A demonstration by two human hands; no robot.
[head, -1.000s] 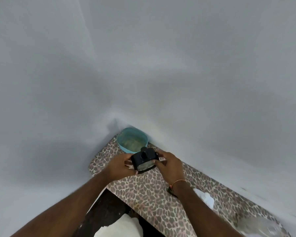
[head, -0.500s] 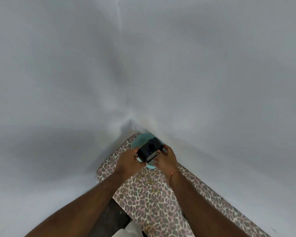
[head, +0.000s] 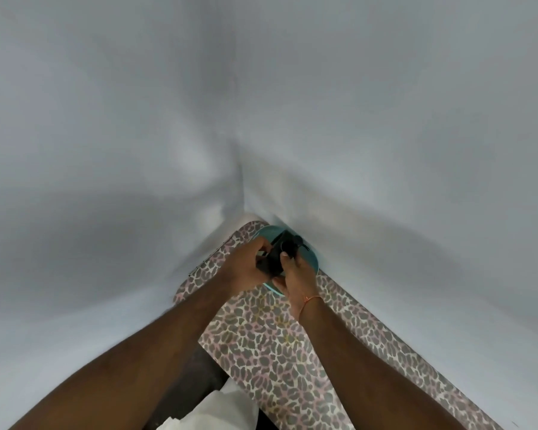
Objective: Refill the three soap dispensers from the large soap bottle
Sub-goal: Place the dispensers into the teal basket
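A small black soap dispenser (head: 278,254) with a black pump head is held in both hands above a teal bowl (head: 311,259) in the corner of the leopard-print table (head: 271,346). My left hand (head: 244,265) grips its left side. My right hand (head: 295,276) grips its right side, thumb on top by the pump. The dispenser is tilted and its lower body is hidden by my fingers. The large soap bottle is out of view.
Grey-white walls meet in a corner right behind the bowl. The table's left edge drops to a dark floor (head: 199,377). A white cloth or garment (head: 218,411) lies at the bottom below the table edge.
Both hands carried the dispenser farther toward the corner, now over the bowl. The view swung left, so the white item at the right of the table is out of sight.
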